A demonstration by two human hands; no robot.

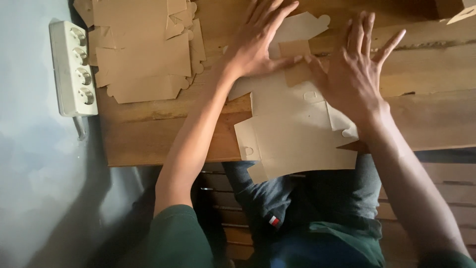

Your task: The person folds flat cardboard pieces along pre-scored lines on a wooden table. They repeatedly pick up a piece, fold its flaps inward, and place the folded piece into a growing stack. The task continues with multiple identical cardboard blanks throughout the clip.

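A flat die-cut cardboard box blank (292, 134) lies on the wooden table (163, 134), its near edge hanging over the table's front. My left hand (258, 42) lies spread flat on its far part, thumb pressing a small brown flap (296, 67). My right hand (354, 67) is spread flat on the blank's right side, thumb touching the same flap. Neither hand grips anything.
A stack of several flat cardboard blanks (144, 47) lies at the table's far left. A white power strip (73, 69) hangs on the grey wall to the left. Another cardboard piece (461, 12) shows at the top right corner. My lap sits below the table edge.
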